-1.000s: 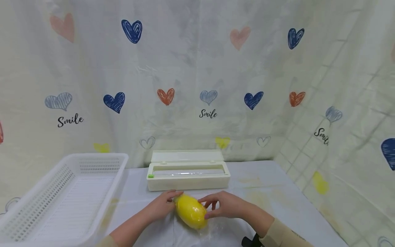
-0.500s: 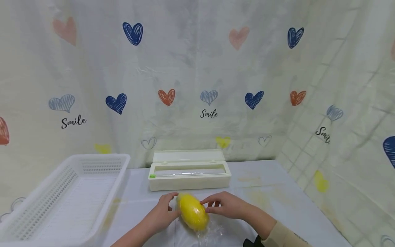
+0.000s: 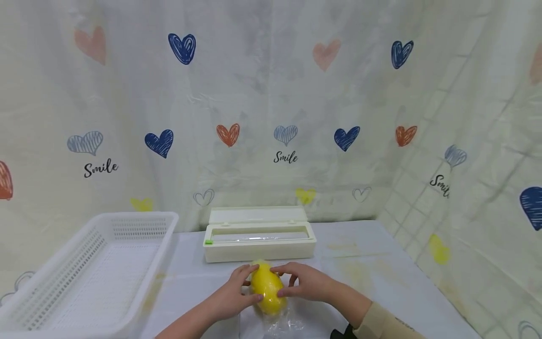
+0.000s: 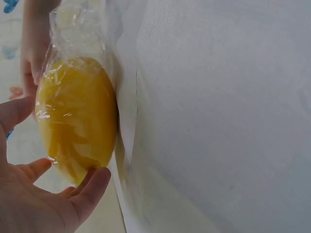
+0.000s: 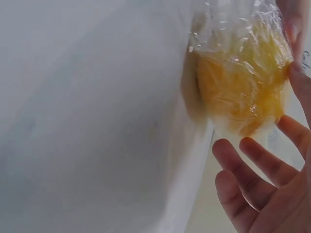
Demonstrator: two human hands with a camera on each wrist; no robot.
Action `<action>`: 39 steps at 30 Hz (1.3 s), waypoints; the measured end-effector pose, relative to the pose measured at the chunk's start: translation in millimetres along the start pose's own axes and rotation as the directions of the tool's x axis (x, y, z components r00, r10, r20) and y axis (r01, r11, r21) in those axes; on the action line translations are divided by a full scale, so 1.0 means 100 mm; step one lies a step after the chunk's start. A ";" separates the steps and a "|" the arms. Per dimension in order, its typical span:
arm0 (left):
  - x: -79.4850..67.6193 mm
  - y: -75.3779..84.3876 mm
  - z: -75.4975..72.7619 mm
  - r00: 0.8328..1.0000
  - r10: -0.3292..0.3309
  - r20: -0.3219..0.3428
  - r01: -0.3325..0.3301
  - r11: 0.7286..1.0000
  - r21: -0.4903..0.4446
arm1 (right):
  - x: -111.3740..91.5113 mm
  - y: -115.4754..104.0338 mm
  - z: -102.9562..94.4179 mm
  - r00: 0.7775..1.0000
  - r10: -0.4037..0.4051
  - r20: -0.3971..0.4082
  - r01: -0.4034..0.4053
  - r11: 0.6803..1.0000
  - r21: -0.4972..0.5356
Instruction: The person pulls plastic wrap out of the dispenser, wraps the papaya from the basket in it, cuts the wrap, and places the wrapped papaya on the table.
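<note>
A smooth yellow oval fruit (image 3: 267,288), wrapped in clear cling film, lies on the white-covered table between both hands; its exact kind is unclear. Loose film (image 3: 281,325) bunches at its near end and shows crinkled in the left wrist view (image 4: 77,34). My left hand (image 3: 233,296) holds the fruit's left side, thumb toward the near end and fingertips toward the far end. From the other side my right hand (image 3: 306,284) grips it with thumb and index finger; its other fingers (image 5: 233,155) bend below the wrapped fruit (image 5: 243,87) in the right wrist view.
Behind the hands stands a white cling film dispenser box (image 3: 259,252) with its lid (image 3: 258,215) raised and a film roll inside. At the left is a white perforated plastic basket (image 3: 169,235). A heart-printed curtain (image 3: 254,94) hangs behind the table.
The fruit has turned to point more straight away from me and shifted slightly right. My left hand has moved right with it, its thumb now on the near side. Loose film shows more at the near end.
</note>
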State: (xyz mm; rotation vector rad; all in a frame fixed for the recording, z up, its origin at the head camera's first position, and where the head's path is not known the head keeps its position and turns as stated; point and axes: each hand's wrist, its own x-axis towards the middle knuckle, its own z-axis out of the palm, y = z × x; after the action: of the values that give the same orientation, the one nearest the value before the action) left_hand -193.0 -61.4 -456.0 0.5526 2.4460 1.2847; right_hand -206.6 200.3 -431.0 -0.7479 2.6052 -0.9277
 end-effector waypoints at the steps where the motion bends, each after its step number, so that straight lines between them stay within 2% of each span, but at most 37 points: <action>1: 0.02 -0.01 0.00 1.000 -0.005 0.006 0.005 1.000 0.001 | 0.00 -0.01 0.02 1.000 0.001 -0.005 -0.001 1.000 -0.006; 9: 0.07 -0.05 -0.04 0.999 0.011 0.043 -0.010 0.999 -0.034 | 0.01 -0.02 0.11 0.998 -0.017 -0.065 0.011 0.996 -0.083; 14: 0.04 -0.07 -0.06 0.999 0.021 0.048 -0.020 0.999 -0.027 | -0.01 -0.03 0.12 0.997 -0.021 -0.075 0.013 0.994 -0.107; 19: -0.03 -0.10 -0.10 1.000 0.009 0.023 -0.010 1.000 0.006 | -0.07 -0.05 0.10 0.997 -0.017 -0.076 0.009 0.995 -0.100; 21: -0.07 -0.10 -0.12 0.999 0.032 0.022 -0.033 0.999 0.026 | -0.11 -0.05 0.08 0.997 -0.030 -0.076 0.023 0.995 -0.099; 24: -0.15 -0.10 -0.15 0.992 0.120 0.048 -0.125 0.986 0.107 | -0.17 -0.02 0.05 0.995 -0.086 -0.059 0.079 0.991 -0.105; 26: -0.22 -0.10 -0.15 0.975 0.203 0.085 -0.217 0.955 0.204 | -0.23 -0.01 0.03 0.991 -0.130 -0.040 0.126 0.988 -0.093; 28: -0.29 -0.10 -0.16 0.947 0.291 0.133 -0.319 0.896 0.309 | -0.28 0.01 0.02 0.985 -0.171 -0.015 0.169 0.982 -0.082; 29: -0.32 -0.11 -0.16 0.928 0.337 0.159 -0.372 0.857 0.358 | -0.30 0.02 0.01 0.982 -0.188 -0.001 0.188 0.980 -0.072; 33: -0.39 -0.13 -0.14 0.815 0.514 0.268 -0.576 0.666 0.474 | -0.37 0.05 0.03 0.973 -0.217 0.072 0.224 0.970 -0.093; 34: -0.40 -0.14 -0.13 0.793 0.537 0.287 -0.604 0.631 0.487 | -0.38 0.05 0.04 0.971 -0.219 0.092 0.229 0.968 -0.104; 35: -0.39 -0.14 -0.12 0.779 0.549 0.302 -0.621 0.605 0.499 | -0.39 0.05 0.06 0.969 -0.224 0.107 0.236 0.964 -0.122; 36: -0.39 -0.15 -0.11 0.768 0.560 0.311 -0.632 0.581 0.512 | -0.40 0.05 0.07 0.967 -0.227 0.119 0.243 0.960 -0.142; 37: -0.38 -0.15 -0.10 0.768 0.558 0.314 -0.629 0.569 0.529 | -0.41 0.05 0.08 0.964 -0.233 0.125 0.251 0.956 -0.154; 38: -0.38 -0.15 -0.08 0.771 0.558 0.308 -0.623 0.558 0.548 | -0.41 0.04 0.10 0.962 -0.243 0.125 0.262 0.950 -0.168; 39: -0.37 -0.15 -0.07 0.783 0.546 0.299 -0.607 0.563 0.561 | -0.42 0.03 0.12 0.960 -0.253 0.122 0.271 0.947 -0.174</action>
State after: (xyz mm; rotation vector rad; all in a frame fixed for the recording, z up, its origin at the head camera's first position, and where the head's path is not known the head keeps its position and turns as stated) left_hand -167.0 -91.7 -461.0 1.6823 2.6790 0.4949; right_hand -168.6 219.8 -438.5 -1.1836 2.5721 -0.6928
